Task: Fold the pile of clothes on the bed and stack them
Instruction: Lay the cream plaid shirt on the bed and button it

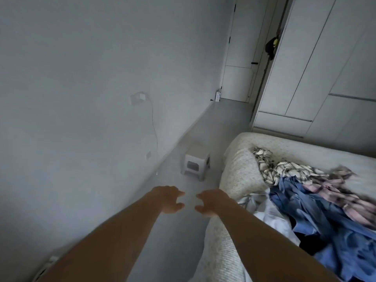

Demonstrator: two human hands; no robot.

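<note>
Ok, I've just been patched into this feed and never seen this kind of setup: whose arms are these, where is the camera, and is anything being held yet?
There is no machine here. A person wears one wide-angle camera on the head, looking forward and down, so the two bare arms reaching out from the bottom of the picture are their own. The left hand and the right hand are stretched out side by side above the floor, fingers loosely curled, and neither holds anything. To the right is the bed with a pale textured cover. On it lies the unfolded pile of clothes: a checked piece at the far end, blue and pink ones in the middle, something white nearest the arms. Nothing looks folded or stacked yet. On the floor beyond the hands stands a small white stool, and white wardrobe doors close off the far end of the room.
</note>
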